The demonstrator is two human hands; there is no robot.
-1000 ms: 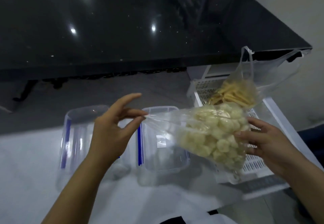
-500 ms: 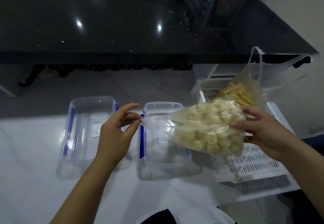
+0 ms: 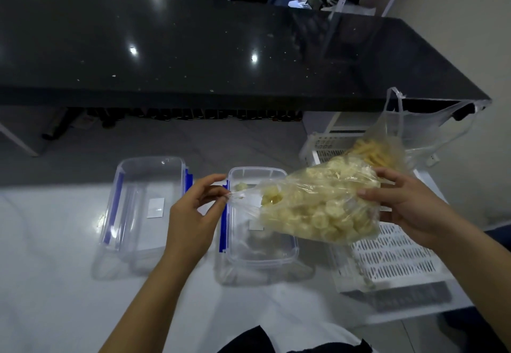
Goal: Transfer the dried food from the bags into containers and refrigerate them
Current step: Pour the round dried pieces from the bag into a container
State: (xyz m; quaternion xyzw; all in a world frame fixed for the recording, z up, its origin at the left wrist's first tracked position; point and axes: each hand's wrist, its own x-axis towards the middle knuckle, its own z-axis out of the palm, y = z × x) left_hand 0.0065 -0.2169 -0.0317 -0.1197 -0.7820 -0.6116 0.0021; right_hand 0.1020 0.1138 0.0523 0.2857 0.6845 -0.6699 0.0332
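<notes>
Worktop: white glossy worktop [image 3: 55, 283] nearest the camera, carrying two clear containers and a white tray.
Left hand: the left hand [image 3: 190, 220] pinches the open mouth of the clear bag between thumb and fingertips, just above the left rim of the right container; the other fingers are loosely curled.
Right hand: the right hand [image 3: 406, 209] grips the full end of the bag from the right side, fingers spread over the plastic and thumb beneath.
Bag of pale slices: the clear bag [image 3: 318, 209] lies tilted on its side in the air, mouth to the left, over the right container; it is packed with pale round dried slices.
Right container: clear box with blue clip [image 3: 262, 247], under the bag; one pale piece lies near its far left corner.
Left container: second clear box [image 3: 143, 203], well left of the bag, with a white label showing through its base.
Tray: white perforated tray [image 3: 392, 258] at the right, partly under the bag.
Second bag: thin plastic bag with yellow sticks [image 3: 384, 151] on the tray's far end, behind the held bag.
Beyond: a dark speckled counter [image 3: 193, 48] across the far side.
</notes>
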